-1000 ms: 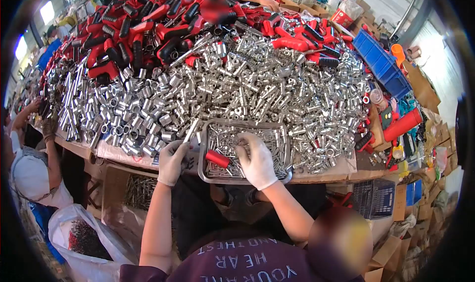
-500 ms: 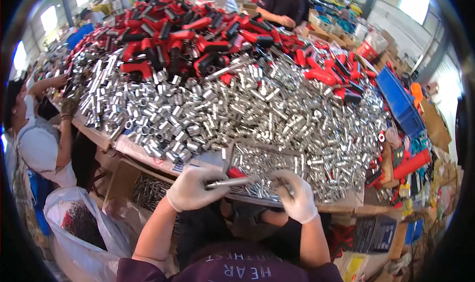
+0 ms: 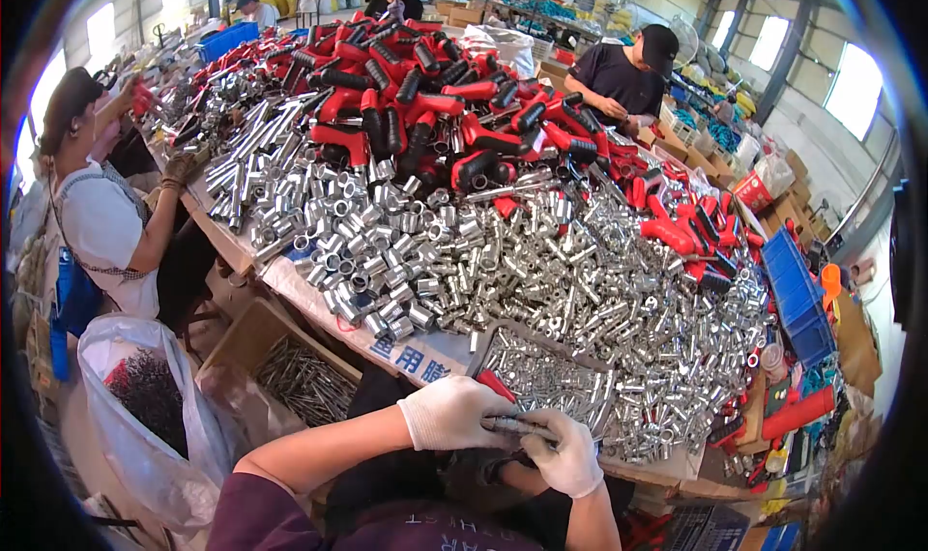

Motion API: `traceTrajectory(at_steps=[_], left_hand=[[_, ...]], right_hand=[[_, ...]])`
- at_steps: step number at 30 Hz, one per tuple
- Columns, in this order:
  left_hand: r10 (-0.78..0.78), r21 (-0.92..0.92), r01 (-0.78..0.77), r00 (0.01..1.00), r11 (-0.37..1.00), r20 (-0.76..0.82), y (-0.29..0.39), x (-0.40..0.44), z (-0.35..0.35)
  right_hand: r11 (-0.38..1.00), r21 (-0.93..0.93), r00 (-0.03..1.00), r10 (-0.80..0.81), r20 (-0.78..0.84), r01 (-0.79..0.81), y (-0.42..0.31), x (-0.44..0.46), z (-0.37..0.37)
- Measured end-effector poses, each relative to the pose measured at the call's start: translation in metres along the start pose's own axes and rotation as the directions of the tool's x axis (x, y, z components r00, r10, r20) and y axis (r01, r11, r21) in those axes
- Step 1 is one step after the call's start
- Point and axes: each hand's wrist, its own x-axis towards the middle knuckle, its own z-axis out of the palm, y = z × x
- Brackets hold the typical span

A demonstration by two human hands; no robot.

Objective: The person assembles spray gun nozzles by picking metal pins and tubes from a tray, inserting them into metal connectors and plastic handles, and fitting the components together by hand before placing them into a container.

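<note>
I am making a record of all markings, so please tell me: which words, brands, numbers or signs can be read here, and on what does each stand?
"用膨", in blue on the table covering; the character before it is unclear.
Pale letters on the maroon shirt: too faint and cut off to read surely.
Marks on the red container: too small.

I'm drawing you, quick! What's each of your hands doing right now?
Left hand: closed on one end of a metal part.
Right hand: closed on its other end.
</note>
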Motion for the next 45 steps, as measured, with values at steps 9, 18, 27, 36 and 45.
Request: traceTrajectory(at_steps=[9,18,27,36,45], left_hand=[[-0.349,-0.21,0.287,0.628,0.935,-0.695,-0.104,0.111,-0.122],[-0.389,-0.056,0.684,0.344,0.727,-0.855,-0.2,0.206,-0.191],[-0.158,0.102,0.531,0.422,0.841,-0.892,-0.172,0.179,-0.219],[-0.446,-0.71,0.216,0.882,0.67,-0.152,0.022,0.062,-0.075],[-0.308,-0.406,0.272,0.951,0.873,-0.026,0.028,0.029,0.03]], right_hand=[[0.978,-0.124,0.656,0.018,-0.755,-0.17,0.081,-0.008,0.024],[0.947,-0.264,0.647,-0.085,-0.758,-0.185,0.087,-0.006,0.032],[0.964,-0.185,0.667,-0.012,-0.745,-0.189,0.086,-0.009,0.029],[0.944,0.308,0.867,0.057,-0.496,0.114,0.024,-0.001,0.017],[0.623,0.782,0.801,0.478,-0.361,-0.02,0.035,-0.054,-0.017]])
